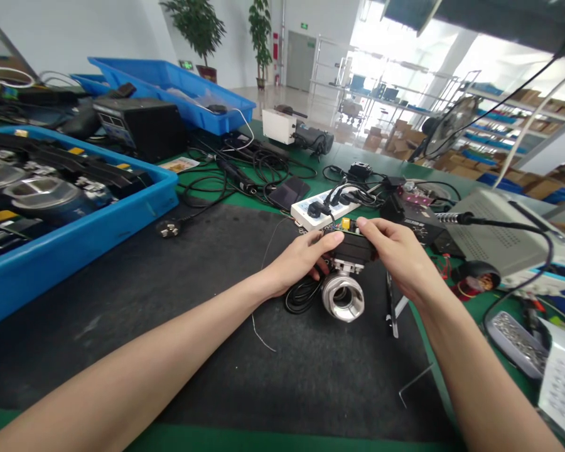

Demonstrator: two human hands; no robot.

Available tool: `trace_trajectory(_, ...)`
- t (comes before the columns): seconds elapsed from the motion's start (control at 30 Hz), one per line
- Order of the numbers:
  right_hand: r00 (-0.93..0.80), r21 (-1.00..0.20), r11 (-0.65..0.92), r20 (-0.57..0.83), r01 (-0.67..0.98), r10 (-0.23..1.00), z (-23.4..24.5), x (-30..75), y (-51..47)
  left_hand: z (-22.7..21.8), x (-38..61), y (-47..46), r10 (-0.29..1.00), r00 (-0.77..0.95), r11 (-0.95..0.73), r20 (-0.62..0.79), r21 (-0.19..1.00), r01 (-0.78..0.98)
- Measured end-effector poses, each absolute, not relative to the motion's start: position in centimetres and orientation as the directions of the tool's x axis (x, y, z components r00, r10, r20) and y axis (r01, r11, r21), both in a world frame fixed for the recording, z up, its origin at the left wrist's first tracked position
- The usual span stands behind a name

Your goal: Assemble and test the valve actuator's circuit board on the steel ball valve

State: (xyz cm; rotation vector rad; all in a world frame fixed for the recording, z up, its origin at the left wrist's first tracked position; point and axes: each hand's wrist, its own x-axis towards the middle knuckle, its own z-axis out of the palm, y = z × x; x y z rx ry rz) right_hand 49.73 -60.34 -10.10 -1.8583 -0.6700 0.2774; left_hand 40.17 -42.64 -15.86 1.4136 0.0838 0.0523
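Both hands are closed on a motorized ball valve [351, 250] with a black actuator body and a steel threaded valve end facing me. My left hand [304, 257] grips its left side, thumb on the top edge. On the right side, my right hand [398, 251] has its thumb and fingers at the upper corner. An open circuit board [349, 226] with a yellow component shows between the thumbs. Under the left hand lies a coiled black cable [302, 297]. Some fingertips are hidden behind the actuator.
Left stands a blue bin [75, 242] of valve parts. A white power strip [313, 213] with plugs sits just beyond the hands. At right are a soldering iron [466, 218], a grey instrument [494, 229] and a tray of screws [518, 339]. A hex key [414, 383] lies near the mat's right edge.
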Motion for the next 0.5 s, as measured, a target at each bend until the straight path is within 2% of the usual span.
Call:
trace_trajectory(0.23, 0.786, -0.894, -0.248, 0.162, 0.373, 0.596, -7.9, 48.8, -61.3, -15.8, 39.7, -42.3, 0.037, 0.999, 0.179, -0.002, 0.984, -0.005)
trace_trajectory(0.37, 0.824, -0.862, -0.280, 0.235, 0.422, 0.515, -5.8, 48.6, -64.0, -15.5, 39.0, -41.5, -0.034, 0.999, 0.188, 0.036, 0.982, -0.029)
trace_trajectory(0.43, 0.805, -0.853, -0.314, 0.185, 0.416, 0.564, -5.8, 48.1, -65.6, -14.9, 38.5, -41.0, -0.090, 0.994, 0.191, 0.062, 0.981, -0.044)
trace_trajectory(0.5, 0.726, -0.866, -0.314, 0.079, 0.390, 0.683, -6.6, 47.0, -66.8, -14.1, 37.9, -40.4, -0.160, 0.982, 0.195, 0.096, 0.979, -0.064)
